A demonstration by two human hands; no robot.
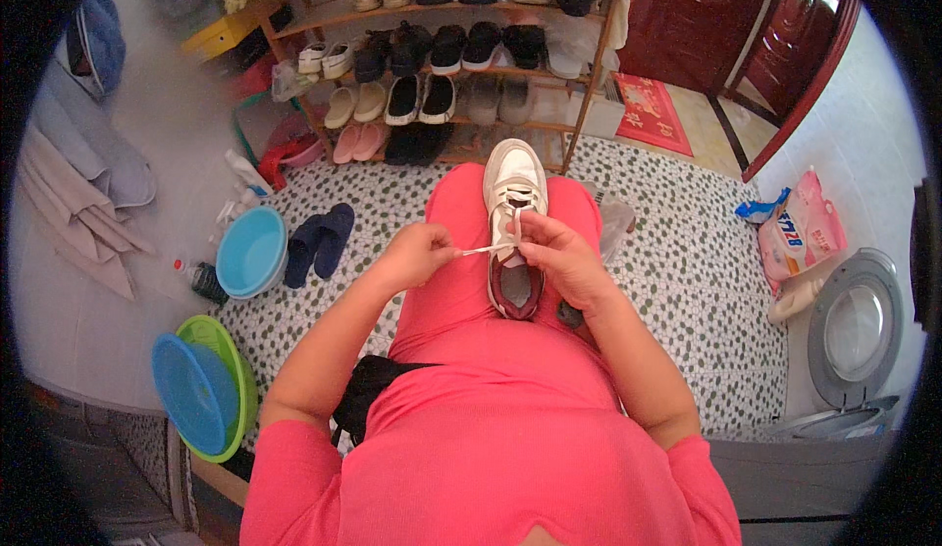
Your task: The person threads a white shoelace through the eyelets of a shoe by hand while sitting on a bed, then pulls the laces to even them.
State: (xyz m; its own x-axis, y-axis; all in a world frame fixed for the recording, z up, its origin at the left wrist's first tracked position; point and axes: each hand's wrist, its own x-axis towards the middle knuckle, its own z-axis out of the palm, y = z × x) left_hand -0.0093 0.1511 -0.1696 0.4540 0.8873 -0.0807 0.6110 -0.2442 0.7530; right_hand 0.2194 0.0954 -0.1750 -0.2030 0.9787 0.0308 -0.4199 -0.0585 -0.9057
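As the left hand (420,255) at nine o'clock and right hand (569,263) at three pinch a thin white shoelace (476,251), lace-tying seems underway on the white, maroon-lined sneaker (513,166) atop pink-trousered thighs (442,301), probably needing even tension next.

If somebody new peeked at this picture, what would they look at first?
Probably the pale shoe in the middle, resting on bright pink trousers, with the left hand and right hand pinching its white lace. Next, maybe the shoe rack at the top, with shoes lined up on its shelves. The round, light-blue basin on the left stands out too.
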